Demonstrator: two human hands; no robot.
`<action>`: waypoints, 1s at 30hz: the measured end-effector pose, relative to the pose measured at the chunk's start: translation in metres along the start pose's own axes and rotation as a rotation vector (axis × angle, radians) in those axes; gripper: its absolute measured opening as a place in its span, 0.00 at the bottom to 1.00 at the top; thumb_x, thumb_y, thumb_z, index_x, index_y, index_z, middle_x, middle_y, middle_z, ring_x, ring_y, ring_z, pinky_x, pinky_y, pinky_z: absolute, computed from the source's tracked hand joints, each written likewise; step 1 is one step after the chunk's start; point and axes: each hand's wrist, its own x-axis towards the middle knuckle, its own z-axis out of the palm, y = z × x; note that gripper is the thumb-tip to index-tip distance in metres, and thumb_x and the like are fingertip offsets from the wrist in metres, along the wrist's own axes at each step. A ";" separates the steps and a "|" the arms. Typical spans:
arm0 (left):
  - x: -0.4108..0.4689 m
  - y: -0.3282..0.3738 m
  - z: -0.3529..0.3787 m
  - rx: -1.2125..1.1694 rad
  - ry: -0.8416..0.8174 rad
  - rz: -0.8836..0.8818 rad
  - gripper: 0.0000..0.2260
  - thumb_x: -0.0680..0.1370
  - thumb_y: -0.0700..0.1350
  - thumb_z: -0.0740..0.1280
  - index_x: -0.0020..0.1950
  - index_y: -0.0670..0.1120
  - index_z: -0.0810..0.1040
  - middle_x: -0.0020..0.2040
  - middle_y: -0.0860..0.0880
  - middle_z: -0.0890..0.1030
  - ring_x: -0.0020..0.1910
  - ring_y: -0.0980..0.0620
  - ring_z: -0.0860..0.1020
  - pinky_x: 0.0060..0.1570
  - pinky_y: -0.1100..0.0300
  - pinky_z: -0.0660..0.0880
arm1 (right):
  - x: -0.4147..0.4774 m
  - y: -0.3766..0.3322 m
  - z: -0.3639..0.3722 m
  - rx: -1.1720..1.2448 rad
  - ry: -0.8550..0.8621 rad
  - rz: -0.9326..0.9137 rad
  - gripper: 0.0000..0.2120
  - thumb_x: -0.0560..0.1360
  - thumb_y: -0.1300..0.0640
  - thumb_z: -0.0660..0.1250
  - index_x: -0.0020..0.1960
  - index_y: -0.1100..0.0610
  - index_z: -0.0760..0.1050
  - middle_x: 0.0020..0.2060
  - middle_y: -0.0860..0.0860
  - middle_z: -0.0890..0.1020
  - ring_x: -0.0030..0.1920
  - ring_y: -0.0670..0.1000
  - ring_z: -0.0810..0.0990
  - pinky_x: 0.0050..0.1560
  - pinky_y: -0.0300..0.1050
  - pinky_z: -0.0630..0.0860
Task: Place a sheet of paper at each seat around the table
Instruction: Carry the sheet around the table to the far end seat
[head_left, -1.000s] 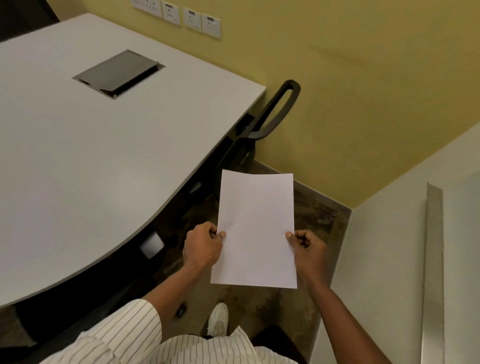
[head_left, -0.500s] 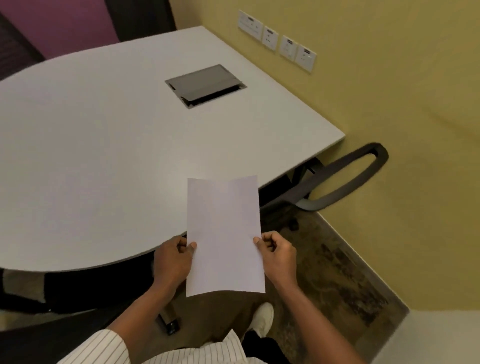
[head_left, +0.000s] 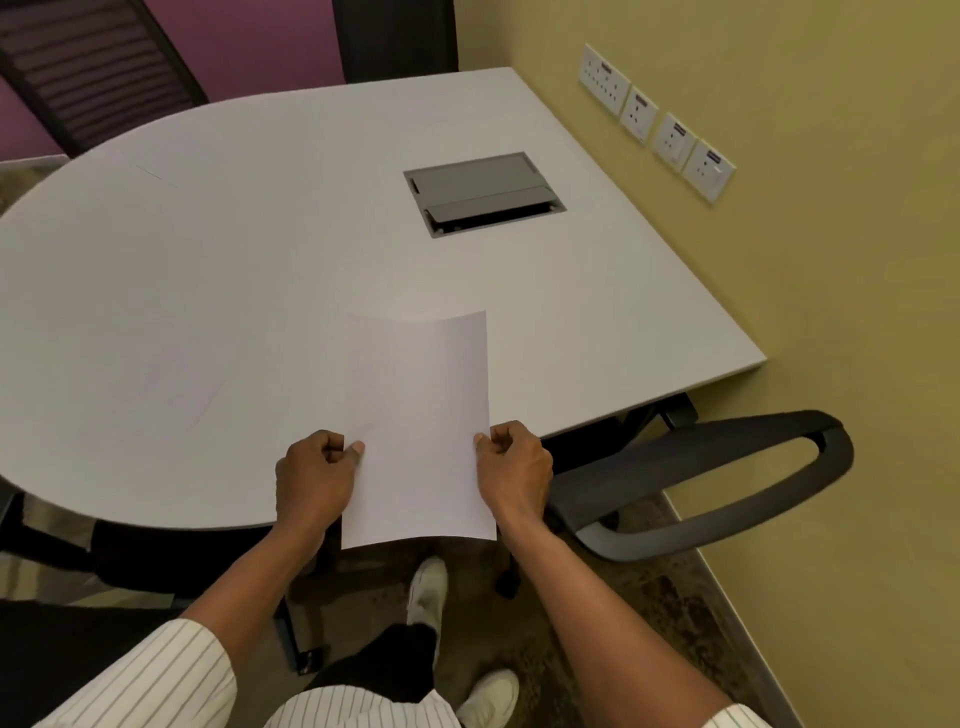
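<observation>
I hold a white sheet of paper (head_left: 421, 426) upright in front of me, its top half over the near edge of the pale grey table (head_left: 249, 291). My left hand (head_left: 314, 480) pinches its left edge and my right hand (head_left: 514, 475) pinches its right edge. A second sheet, faint and hard to make out, seems to lie flat on the table at the left (head_left: 176, 389). A black chair (head_left: 696, 483) is tucked under the table's right side, its armrest sticking out.
A grey cable hatch (head_left: 483, 195) is set into the tabletop. A yellow wall with several sockets (head_left: 660, 124) runs along the right. Another dark chair back (head_left: 98, 67) stands at the far left. My white shoes (head_left: 428, 590) are on the brown floor.
My view swung left, from the table's corner and the wall onto the tabletop. The sheet, held in both hands, moved from over the floor to over the table's near edge.
</observation>
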 end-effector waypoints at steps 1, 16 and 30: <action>0.008 0.005 0.005 -0.002 -0.001 0.001 0.06 0.82 0.51 0.73 0.51 0.49 0.81 0.44 0.53 0.82 0.43 0.55 0.79 0.44 0.57 0.77 | 0.011 -0.006 0.003 0.022 -0.007 0.034 0.07 0.82 0.52 0.73 0.55 0.57 0.83 0.45 0.49 0.85 0.45 0.50 0.83 0.39 0.38 0.75; 0.153 0.079 0.128 0.010 -0.236 -0.027 0.09 0.81 0.50 0.74 0.43 0.48 0.81 0.40 0.50 0.84 0.41 0.50 0.81 0.38 0.60 0.72 | 0.193 -0.028 -0.010 -0.212 0.127 0.171 0.11 0.82 0.50 0.71 0.61 0.55 0.82 0.52 0.51 0.86 0.47 0.51 0.81 0.47 0.44 0.76; 0.189 0.103 0.244 0.038 -0.386 -0.153 0.09 0.80 0.51 0.75 0.46 0.46 0.82 0.45 0.48 0.85 0.46 0.45 0.85 0.55 0.44 0.85 | 0.325 0.031 -0.027 -0.345 0.062 0.212 0.11 0.80 0.51 0.73 0.59 0.56 0.83 0.52 0.53 0.87 0.53 0.58 0.85 0.54 0.51 0.80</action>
